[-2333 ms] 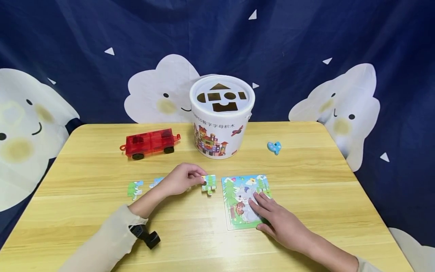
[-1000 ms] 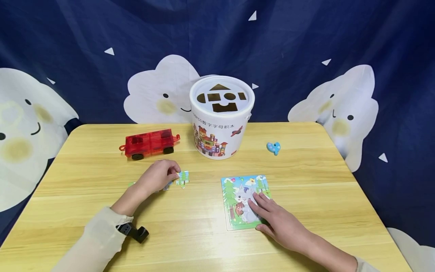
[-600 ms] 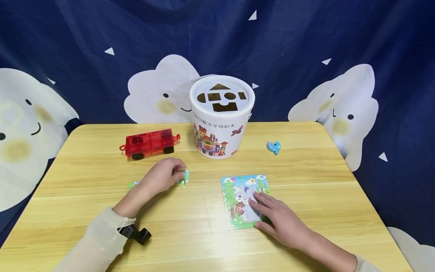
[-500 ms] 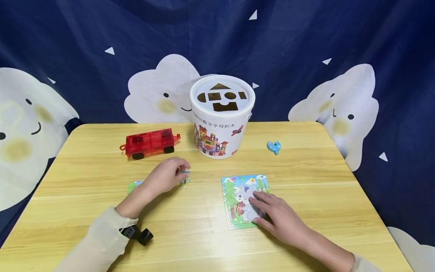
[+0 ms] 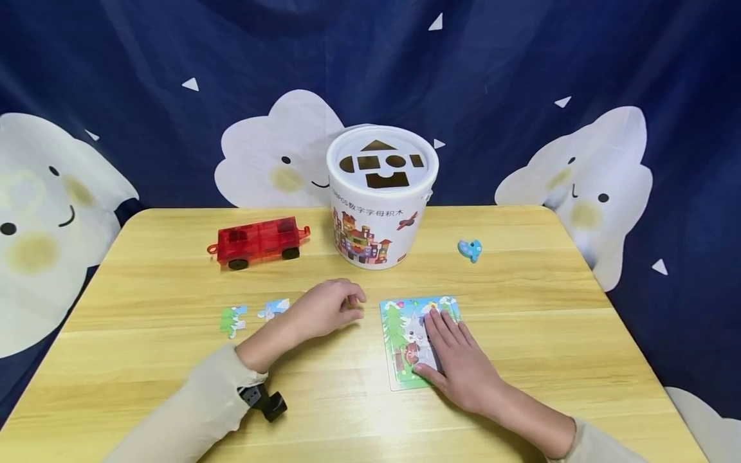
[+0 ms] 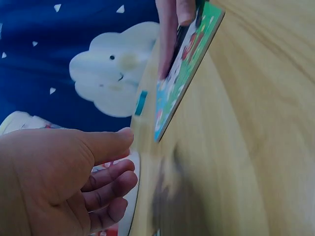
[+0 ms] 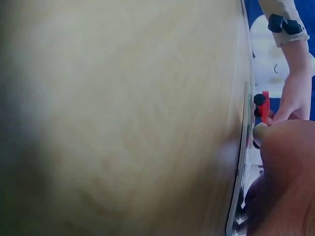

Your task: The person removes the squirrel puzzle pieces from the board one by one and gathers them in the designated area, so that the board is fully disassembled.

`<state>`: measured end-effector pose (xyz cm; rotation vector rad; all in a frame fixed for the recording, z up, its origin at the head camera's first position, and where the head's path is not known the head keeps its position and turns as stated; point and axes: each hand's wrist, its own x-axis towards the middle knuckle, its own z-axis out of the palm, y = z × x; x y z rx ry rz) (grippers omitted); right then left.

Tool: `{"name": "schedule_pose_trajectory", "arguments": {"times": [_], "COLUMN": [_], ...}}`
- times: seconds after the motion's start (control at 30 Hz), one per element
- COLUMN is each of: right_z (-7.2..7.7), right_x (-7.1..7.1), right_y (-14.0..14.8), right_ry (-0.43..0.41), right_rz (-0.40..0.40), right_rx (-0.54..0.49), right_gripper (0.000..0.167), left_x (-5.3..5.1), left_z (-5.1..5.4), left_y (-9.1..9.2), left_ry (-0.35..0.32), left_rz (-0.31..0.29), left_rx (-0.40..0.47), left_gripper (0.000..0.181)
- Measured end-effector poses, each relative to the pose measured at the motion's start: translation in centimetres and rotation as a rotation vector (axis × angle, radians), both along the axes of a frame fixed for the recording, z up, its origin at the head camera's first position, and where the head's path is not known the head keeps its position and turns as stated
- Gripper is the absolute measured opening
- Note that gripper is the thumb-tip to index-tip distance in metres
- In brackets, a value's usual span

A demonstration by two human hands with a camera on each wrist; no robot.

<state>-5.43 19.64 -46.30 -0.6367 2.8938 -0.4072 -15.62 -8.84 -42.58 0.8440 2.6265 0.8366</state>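
Reads "PCS数字字母积木" on white bucket (image 5: 376, 222), possibly after "108". With right hand (image 5: 460, 363), rests straight-fingered on puzzle (image 5: 399, 334), flat on table (image 5: 521, 270); with left hand (image 5: 324, 310), hangs near, loosely curled, empty.

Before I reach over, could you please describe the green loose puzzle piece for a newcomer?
On the wooden table, find the red wagon left of the white bucket. Below the wagon in the head view lies the green piece; its green patch distinguishes it from the bluer piece to its right.

Head view downward, sideways wrist close-ups, puzzle (image 5: 404, 341) apparently shared
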Motion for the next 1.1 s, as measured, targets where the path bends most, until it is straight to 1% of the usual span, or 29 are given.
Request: {"name": "schedule_pose_trajectory", "arguments": {"times": [0.07, 0.23, 0.47, 0.57, 0.7, 0.87, 1.0, 1.1], "right_z": [-0.2, -0.1, 0.5, 0.5, 0.5, 0.6, 0.5, 0.4], "right_x": [0.0, 0.0, -0.2, -0.2, -0.3, -0.4, -0.3, -0.2], "right_y": [0.0, -0.2, -0.4, -0.5, -0.5, -0.5, -0.5, -0.5], "right_ry": [0.004, -0.003, -0.059, -0.072, -0.063, -0.054, -0.054, -0.048], "right_rz": [-0.001, 0.004, 0.019, 0.020, 0.023, 0.025, 0.022, 0.022], "right_rx": [0.011, 0.049, 0.085, 0.098, 0.101, 0.098, 0.107, 0.105], "right_gripper": [0.083, 0.084, 0.084, 0.084, 0.083, 0.083, 0.084, 0.084], "left_x": [0.2, 0.5, 1.1, 1.3, 1.3, 1.2, 1.3, 1.4], "left_z": [-0.1, -0.6, -1.4, -1.4, -1.6, -1.8, -1.7, -1.6], "left_y": [0.7, 2.6, 5.0, 5.6, 6.0, 6.1, 6.2, 6.2], "left_ry": [-0.012, -0.009, 0.004, -0.003, -0.015, -0.035, -0.043, -0.036], "left_rz": [-0.028, -0.097, -0.169, -0.179, -0.167, -0.157, -0.169, -0.173], "left_rx": [0.012, 0.020, 0.002, -0.025, -0.063, -0.073, -0.085, -0.106], "left_gripper": [0.021, 0.018, 0.018, 0.019, 0.019, 0.018, 0.025, 0.031]}}
